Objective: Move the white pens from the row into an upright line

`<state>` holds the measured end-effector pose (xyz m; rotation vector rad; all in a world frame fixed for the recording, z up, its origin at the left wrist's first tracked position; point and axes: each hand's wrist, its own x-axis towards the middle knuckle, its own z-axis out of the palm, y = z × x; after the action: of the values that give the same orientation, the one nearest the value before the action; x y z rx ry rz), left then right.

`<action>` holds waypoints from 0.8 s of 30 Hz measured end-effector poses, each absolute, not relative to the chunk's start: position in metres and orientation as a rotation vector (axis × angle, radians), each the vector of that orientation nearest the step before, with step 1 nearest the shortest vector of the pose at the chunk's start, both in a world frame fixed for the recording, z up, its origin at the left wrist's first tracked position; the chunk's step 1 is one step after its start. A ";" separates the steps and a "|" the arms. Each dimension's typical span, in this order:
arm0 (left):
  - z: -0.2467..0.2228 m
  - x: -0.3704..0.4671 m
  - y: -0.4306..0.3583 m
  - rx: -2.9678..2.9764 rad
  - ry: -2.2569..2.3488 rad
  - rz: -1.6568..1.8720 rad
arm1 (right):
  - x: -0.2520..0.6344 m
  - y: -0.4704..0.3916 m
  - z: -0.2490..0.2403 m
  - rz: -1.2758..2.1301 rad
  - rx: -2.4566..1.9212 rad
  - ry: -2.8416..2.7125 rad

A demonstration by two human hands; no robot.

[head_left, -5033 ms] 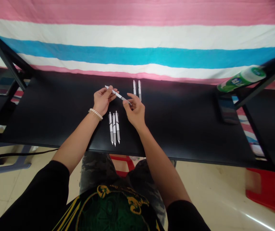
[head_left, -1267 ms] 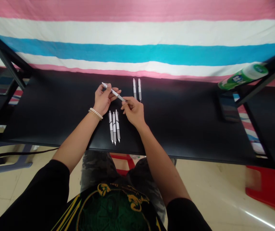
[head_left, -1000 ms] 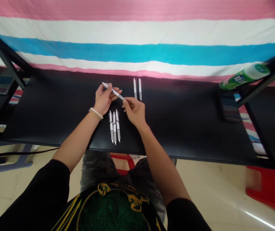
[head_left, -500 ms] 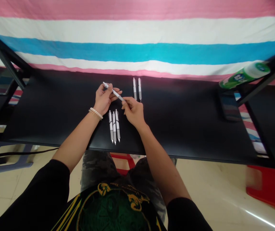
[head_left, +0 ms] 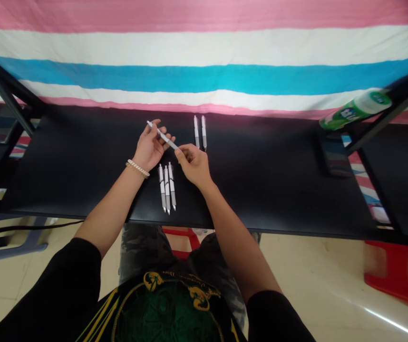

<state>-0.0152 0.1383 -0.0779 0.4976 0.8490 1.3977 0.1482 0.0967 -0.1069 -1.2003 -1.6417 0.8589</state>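
**White pen held between two hands over a black table**

White and grey, the pen (head_left: pixel 161 135) is being held above the black table (head_left: pixel 82 156), slanting from its far-left end down to its near-right end. The left hand (head_left: pixel 148 147) is closing its grip around the far half of the barrel, fingers curled over it. The right hand (head_left: pixel 194 164) is pinching the near tip of the same pen between thumb and fingertips, its grip closed on that end. The two hands are sitting near each other, slightly left of the table's middle.

Just beside the hands, on the near side, three pens (head_left: pixel 167 186) are lying side by side on the table, touching or almost touching, points aimed at the near edge. Farther off, just right of the held pen, two pens (head_left: pixel 199 132) are lying parallel near the far edge.

A beaded bracelet (head_left: pixel 137 167) is circling the left wrist. At the far right, a green bottle (head_left: pixel 355 109) is lying tilted on a black frame. A striped cloth (head_left: pixel 204 61) is hanging behind the table.
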 end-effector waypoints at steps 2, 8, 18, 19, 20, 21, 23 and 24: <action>-0.075 -0.025 0.139 0.384 0.798 1.415 | 0.148 0.096 -0.104 0.865 -1.217 -1.619; -0.069 -0.050 0.136 0.243 0.702 1.479 | 0.149 0.097 -0.103 0.892 -1.229 -1.639; -0.062 -0.052 0.135 0.267 0.737 1.509 | 0.150 0.100 -0.109 0.852 -1.242 -1.624; -0.062 -0.052 0.134 0.268 0.724 1.507 | 0.150 0.100 -0.110 0.851 -1.242 -1.626; -0.062 -0.052 0.134 0.268 0.715 1.510 | 0.150 0.100 -0.111 0.849 -1.243 -1.628; -0.062 -0.052 0.133 0.268 0.710 1.516 | 0.150 0.100 -0.111 0.846 -1.244 -1.629; -0.063 -0.052 0.133 0.272 0.722 1.538 | 0.150 0.101 -0.112 0.844 -1.251 -1.631; -0.063 -0.052 0.133 0.276 0.733 1.549 | 0.150 0.102 -0.112 0.842 -1.255 -1.633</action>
<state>-0.0518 0.1328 -0.0634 0.2765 0.7331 1.5487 0.1504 0.1015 -0.1122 -1.2550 -1.6327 0.8423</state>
